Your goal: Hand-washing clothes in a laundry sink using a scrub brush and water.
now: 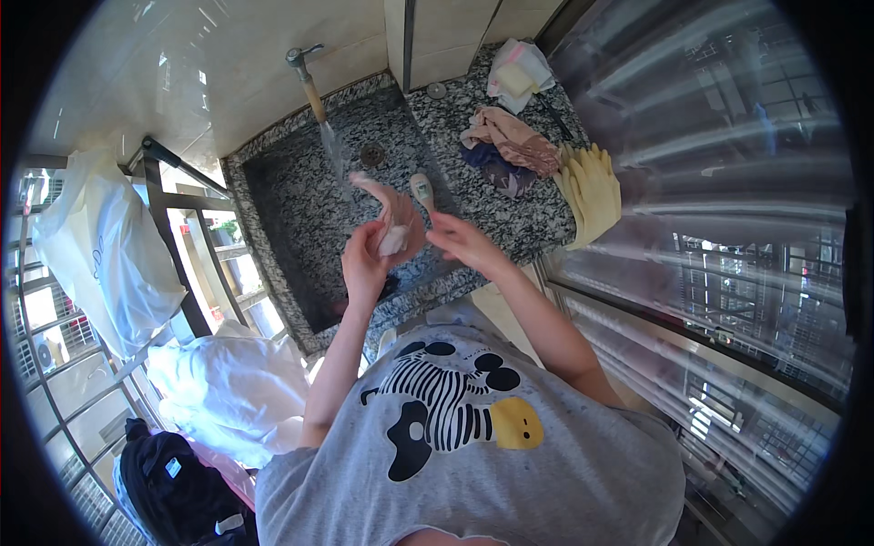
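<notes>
My left hand (365,263) grips a wet pink cloth garment (404,217) over the near part of the granite sink (423,269). A white patch (394,241), perhaps lather or lining, shows on the cloth beside my thumb. Just right of the garment is my right hand (468,246), its fingers bent. Its fingertips meet the narrow end of a beige brush-like tool (421,188) bearing a label; whether they hold it cannot be told. Water (332,150) runs from the tap (307,75) into the basin, left of the drain (372,155).
On the granite counter (491,232) to the right lie crumpled pink cloth (512,140), dark blue cloth (502,167) and yellow rubber gloves (590,188) over the edge. A soap bar (515,80) rests on plastic wrapping at the back. White bags (113,252) hang at the left by the window bars.
</notes>
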The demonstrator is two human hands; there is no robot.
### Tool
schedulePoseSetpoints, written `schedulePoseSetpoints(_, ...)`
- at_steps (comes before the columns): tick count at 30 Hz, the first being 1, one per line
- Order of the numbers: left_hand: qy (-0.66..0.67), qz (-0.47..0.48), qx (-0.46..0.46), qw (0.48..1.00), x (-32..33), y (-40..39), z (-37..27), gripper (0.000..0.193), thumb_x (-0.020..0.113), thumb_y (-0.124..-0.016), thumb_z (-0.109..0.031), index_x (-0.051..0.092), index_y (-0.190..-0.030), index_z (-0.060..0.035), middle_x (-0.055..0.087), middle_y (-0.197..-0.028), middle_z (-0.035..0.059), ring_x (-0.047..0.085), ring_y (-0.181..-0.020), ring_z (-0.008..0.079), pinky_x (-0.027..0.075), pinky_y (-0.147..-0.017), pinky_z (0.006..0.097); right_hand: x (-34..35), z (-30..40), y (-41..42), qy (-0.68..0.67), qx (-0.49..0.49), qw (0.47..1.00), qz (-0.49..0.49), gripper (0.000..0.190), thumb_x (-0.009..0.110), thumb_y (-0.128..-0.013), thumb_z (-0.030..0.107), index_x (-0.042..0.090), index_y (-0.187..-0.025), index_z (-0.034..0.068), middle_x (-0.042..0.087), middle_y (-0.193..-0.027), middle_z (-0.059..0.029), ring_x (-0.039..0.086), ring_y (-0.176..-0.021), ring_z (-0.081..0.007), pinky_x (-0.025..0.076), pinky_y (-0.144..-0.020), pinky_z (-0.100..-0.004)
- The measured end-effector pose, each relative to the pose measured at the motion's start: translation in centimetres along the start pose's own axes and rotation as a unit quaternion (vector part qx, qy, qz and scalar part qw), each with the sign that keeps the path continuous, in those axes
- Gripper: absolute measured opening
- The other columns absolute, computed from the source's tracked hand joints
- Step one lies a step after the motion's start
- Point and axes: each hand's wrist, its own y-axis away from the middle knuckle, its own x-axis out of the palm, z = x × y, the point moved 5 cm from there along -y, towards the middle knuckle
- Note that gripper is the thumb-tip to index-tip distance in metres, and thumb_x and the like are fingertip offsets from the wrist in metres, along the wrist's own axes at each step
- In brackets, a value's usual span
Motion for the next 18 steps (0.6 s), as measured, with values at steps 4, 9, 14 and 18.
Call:
schedulePoseSetpoints(4, 0.164, 0.001, -0.057, 0.985, 0.4, 0.2, -3.5, 0.052, 0.071, -0.072, -0.004, 0.055, -0.122, -0.0053, 0.067, -0.111, 0.0102, 0.065, -0.106, 0.0228, 0.049, -0.091, 0.0340, 1.1, 4.2, 2.3, 0.048, -0.171, 0.984, -0.017, 0.104, 0.085, -0.074, 0.020, 0.019, -0.154, 0.007, 0.027, -0.156, -0.0143, 0.039, -0.136, -0.0273, 0.039, -0.106, -0.0428)
schedulePoseSetpoints(9, 0.511, 0.187, -0.002, 0.839, 2.3, 0.3, -10.4, 0.074, 0.072, -0.085, -0.024, 0.034, -0.146, -0.0055, 0.041, -0.146, 0.0123, 0.047, -0.129, 0.0220, 0.044, -0.100, 0.0373, -0.5, 10.8, 4.8, 0.197, -0.323, 0.921, -0.096, 0.096, 0.085, -0.068, 0.015, 0.032, -0.148, 0.008, 0.042, -0.144, -0.0129, 0.041, -0.134, -0.0245, 0.035, -0.109, -0.0369)
schedulePoseSetpoints(14, 0.373, 0.057, 0.132, 0.917, -4.2, -4.0, -14.5, 0.051, 0.059, -0.091, -0.009, 0.044, -0.140, -0.0049, 0.043, -0.145, 0.0102, 0.052, -0.123, 0.0187, 0.048, -0.092, 0.0297, -10.6, 15.8, 7.9, 0.269, -0.354, 0.861, -0.246, 0.075, 0.080, -0.078, 0.021, 0.042, -0.139, 0.000, 0.054, -0.132, -0.0119, 0.055, -0.118, -0.0209, 0.043, -0.101, -0.0335)
schedulePoseSetpoints(18, 0.269, -0.051, -0.028, 0.961, -8.8, -6.6, -4.6, 0.033, 0.056, -0.091, -0.006, 0.058, -0.124, -0.0025, 0.063, -0.121, 0.0076, 0.062, -0.108, 0.0166, 0.051, -0.084, 0.0277, -16.4, 20.0, 4.7, 0.096, -0.275, 0.930, -0.225, 0.075, 0.080, -0.080, 0.021, 0.040, -0.140, 0.000, 0.056, -0.128, -0.0125, 0.054, -0.115, -0.0196, 0.044, -0.099, -0.0315)
